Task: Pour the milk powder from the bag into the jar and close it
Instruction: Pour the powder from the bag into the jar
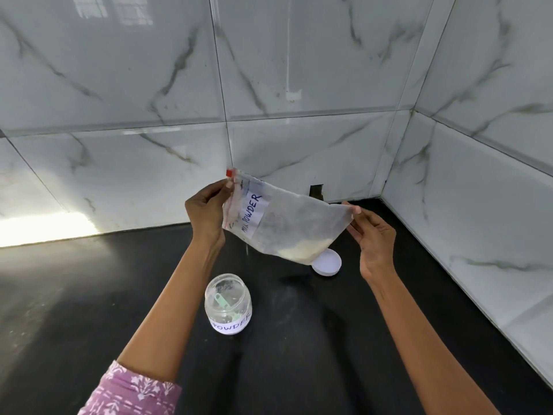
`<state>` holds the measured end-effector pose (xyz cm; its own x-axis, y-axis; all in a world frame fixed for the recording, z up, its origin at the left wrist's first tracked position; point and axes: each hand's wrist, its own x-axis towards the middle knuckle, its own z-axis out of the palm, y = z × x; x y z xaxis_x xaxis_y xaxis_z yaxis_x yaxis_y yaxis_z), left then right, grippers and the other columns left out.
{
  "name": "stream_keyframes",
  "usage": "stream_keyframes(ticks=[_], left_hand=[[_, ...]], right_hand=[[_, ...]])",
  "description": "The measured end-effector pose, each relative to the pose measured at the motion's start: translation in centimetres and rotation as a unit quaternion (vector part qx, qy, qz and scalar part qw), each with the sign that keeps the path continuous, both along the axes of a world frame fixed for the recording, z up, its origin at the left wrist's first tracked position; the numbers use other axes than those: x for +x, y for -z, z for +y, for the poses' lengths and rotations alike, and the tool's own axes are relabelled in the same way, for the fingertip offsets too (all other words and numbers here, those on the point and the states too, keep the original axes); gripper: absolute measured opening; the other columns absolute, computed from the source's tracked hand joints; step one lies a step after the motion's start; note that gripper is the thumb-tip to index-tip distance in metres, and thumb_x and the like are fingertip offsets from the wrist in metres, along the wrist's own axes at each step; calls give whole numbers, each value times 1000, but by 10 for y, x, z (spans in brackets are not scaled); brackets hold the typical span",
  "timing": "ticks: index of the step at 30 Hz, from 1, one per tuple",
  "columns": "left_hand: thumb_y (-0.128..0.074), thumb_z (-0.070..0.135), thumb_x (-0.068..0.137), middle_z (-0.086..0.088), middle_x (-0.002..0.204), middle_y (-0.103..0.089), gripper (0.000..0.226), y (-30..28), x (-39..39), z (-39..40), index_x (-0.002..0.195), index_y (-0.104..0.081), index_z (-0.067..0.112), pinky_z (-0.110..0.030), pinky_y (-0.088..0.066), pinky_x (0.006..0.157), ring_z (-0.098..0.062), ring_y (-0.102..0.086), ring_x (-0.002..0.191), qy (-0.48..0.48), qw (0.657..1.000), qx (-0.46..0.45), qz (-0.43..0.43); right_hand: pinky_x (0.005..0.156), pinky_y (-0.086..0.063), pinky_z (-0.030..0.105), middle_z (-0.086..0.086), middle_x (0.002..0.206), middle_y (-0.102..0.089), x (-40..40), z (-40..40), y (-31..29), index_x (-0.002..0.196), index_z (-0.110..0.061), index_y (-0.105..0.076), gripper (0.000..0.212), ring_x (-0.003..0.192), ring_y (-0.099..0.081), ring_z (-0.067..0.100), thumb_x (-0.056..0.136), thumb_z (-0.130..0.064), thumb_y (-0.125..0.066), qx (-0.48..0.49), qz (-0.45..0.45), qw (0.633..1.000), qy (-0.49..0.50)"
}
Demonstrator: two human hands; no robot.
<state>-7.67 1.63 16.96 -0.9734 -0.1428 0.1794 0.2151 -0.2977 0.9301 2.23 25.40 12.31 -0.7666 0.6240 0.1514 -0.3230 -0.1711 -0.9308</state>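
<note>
A clear zip bag (284, 223) with a red seal strip and a "MILK POWDER" label hangs sideways in the air above the counter. A little pale powder lies along its lower edge. My left hand (206, 212) pinches the bag's zip end, and my right hand (374, 235) pinches the opposite bottom corner. Below the bag's left end stands an open clear jar (228, 304) labelled "POWDER", with a small green scoop inside. The jar's white lid (327, 262) lies on the counter behind it, partly hidden by the bag.
The black counter (314, 354) runs into a corner of white marble-patterned wall tiles (299, 70) at the back and right. A small dark hole (316, 190) sits in the back wall just above the counter.
</note>
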Motion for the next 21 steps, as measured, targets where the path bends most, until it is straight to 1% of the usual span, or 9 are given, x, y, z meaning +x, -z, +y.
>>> stream_keyframes(ticks=[5,7,9,10,12,14,17,19,21], left_hand=[[-66,-2,81,9,65,-73,17,-14,-2,8,97,-69,-1,-15,-51,62,-4,-68,65,17,1000,10,8],[-67,-1,80,7,66,-73,12,-18,-1,14,90,-71,3,-19,-54,63,-8,-69,65,33,999,13,-1],[-69,0,78,-1,71,-74,10,-23,2,25,87,-72,3,-26,-56,69,-15,-69,70,53,999,7,-7],[-71,1,77,-6,76,-74,12,-24,4,31,89,-72,2,-28,-56,72,-19,-69,73,61,998,-1,-6],[-72,1,76,-11,83,-72,15,-26,8,44,91,-72,0,-28,-55,72,-21,-68,77,66,998,-23,-3],[-72,3,77,-11,83,-72,12,-29,12,55,89,-73,1,-28,-55,71,-22,-69,78,67,997,-44,1],[-73,5,77,-10,83,-72,13,-35,15,65,90,-73,0,-31,-56,73,-23,-69,80,67,996,-53,6],[-73,4,77,-8,82,-72,14,-41,16,68,91,-73,0,-31,-56,74,-23,-69,79,59,997,-54,13],[-73,3,77,-8,82,-72,15,-48,17,69,92,-73,-1,-30,-55,74,-23,-68,80,55,997,-46,22]], right_hand=[[83,-54,30,-9,84,-75,-4,4,-4,88,-16,-71,8,92,-68,8,85,-18,-65,-12,1,1000,1],[86,-53,32,-8,88,-75,-4,5,3,92,-17,-71,19,94,-67,10,75,-26,-71,-20,-12,999,-38],[93,-52,42,2,102,-73,-4,-1,20,102,-16,-68,44,101,-66,20,62,-33,-80,-30,-61,994,-88],[97,-49,50,13,110,-70,-4,-6,32,108,-12,-66,52,105,-64,31,62,-30,-82,-35,-91,989,-106],[101,-42,59,29,118,-61,-3,-21,58,118,-1,-59,47,111,-56,47,74,-10,-75,-59,-109,980,-153],[102,-46,48,18,121,-64,-1,-41,78,123,-6,-55,53,116,-58,35,74,6,-72,-112,-95,966,-211],[102,-47,37,8,124,-64,0,-65,94,128,-11,-50,73,118,-58,23,64,4,-80,-164,-89,954,-235],[100,-49,35,9,123,-64,-2,-74,96,128,-9,-50,74,116,-60,23,61,4,-80,-189,-94,950,-229],[102,-46,38,10,119,-66,-6,-80,93,123,-9,-54,69,111,-63,22,60,2,-80,-200,-99,946,-235]])
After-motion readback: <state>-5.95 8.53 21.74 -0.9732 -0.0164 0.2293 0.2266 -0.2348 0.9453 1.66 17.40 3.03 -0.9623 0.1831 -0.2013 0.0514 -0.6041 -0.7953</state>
